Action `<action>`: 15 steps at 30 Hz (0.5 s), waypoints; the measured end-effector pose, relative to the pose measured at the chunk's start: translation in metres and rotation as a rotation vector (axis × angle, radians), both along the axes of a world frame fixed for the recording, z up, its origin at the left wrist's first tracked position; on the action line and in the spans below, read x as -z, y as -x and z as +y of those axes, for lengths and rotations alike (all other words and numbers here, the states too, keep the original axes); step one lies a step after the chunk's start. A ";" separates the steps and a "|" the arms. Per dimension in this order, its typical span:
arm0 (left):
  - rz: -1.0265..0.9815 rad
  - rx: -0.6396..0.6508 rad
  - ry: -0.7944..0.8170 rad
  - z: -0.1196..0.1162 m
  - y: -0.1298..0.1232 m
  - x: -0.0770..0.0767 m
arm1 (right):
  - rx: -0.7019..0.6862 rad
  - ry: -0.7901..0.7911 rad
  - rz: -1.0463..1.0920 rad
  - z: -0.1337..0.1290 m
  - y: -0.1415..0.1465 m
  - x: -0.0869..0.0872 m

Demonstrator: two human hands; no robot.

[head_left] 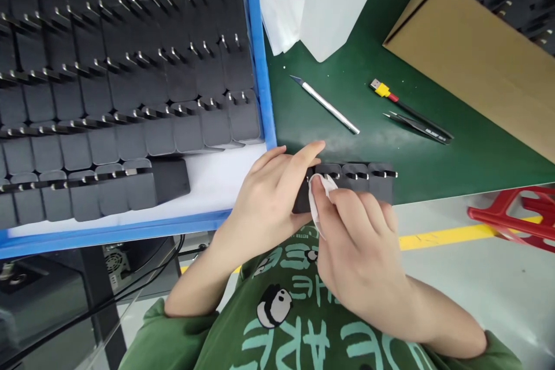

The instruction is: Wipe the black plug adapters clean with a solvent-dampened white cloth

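Note:
A short row of black plug adapters [381, 186] with metal prongs stands at the near edge of the green table. My left hand [267, 193] is closed around the left end of this row, thumb on the near side and fingers on the far side. Pinched in my right hand [362, 254] is a white cloth [316, 208], pressed against the adapters near that same end. My fingers and the cloth hide part of the left adapters.
A blue-rimmed tray [264, 87] holds rows of similar black adapters on the left. On the green table [303, 121] lie a craft knife [329, 107], tweezers [418, 127] and a USB cable piece [411, 110]. Behind are a white cloth [280, 8] and a cardboard box [481, 63].

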State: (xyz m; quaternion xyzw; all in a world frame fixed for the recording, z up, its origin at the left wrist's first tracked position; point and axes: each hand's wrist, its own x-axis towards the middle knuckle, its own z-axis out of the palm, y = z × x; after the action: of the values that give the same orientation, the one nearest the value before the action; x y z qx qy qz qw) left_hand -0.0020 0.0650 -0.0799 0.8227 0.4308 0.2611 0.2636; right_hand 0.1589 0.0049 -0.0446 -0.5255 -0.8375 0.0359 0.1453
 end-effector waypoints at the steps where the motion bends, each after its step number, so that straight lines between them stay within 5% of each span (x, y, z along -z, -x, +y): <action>1: 0.000 0.002 0.005 0.000 0.000 0.000 | -0.002 0.019 0.013 0.000 0.000 0.000; 15: 0.009 0.005 0.012 0.000 0.002 0.000 | 0.049 0.063 0.086 -0.007 0.004 -0.003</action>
State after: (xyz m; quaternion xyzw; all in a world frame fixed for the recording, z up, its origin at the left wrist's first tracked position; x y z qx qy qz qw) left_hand -0.0037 0.0650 -0.0802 0.8234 0.4313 0.2543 0.2671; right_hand 0.1544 -0.0021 -0.0412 -0.5482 -0.8158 0.0814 0.1653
